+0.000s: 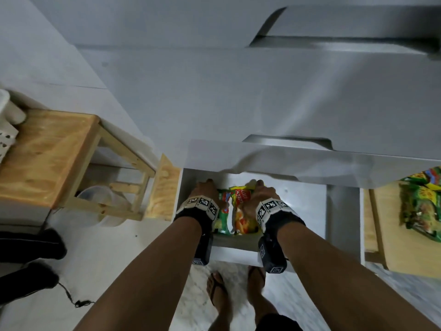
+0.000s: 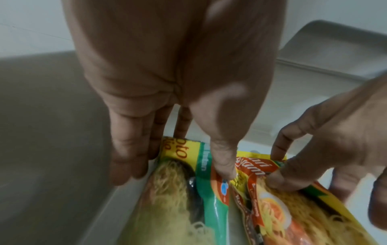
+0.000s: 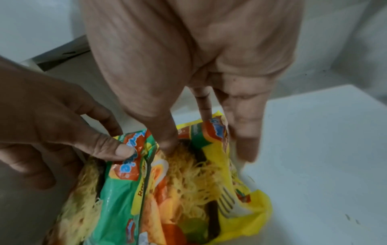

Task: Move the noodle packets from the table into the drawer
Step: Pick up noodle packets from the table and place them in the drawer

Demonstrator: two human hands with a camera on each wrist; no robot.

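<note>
Noodle packets, one green (image 1: 220,211) and one yellow (image 1: 243,211), stand side by side on edge in the open drawer (image 1: 303,206), each pinched at its top edge: the left hand (image 1: 206,191) holds the green one against the drawer's left wall, the right hand (image 1: 261,194) holds the yellow one. They look light, crinkly and slick, with brittle contents, so a gentle grip on the sealed edge seems safest. More packets (image 1: 422,206) wait on the tabletop (image 1: 401,254) to the right.
</note>
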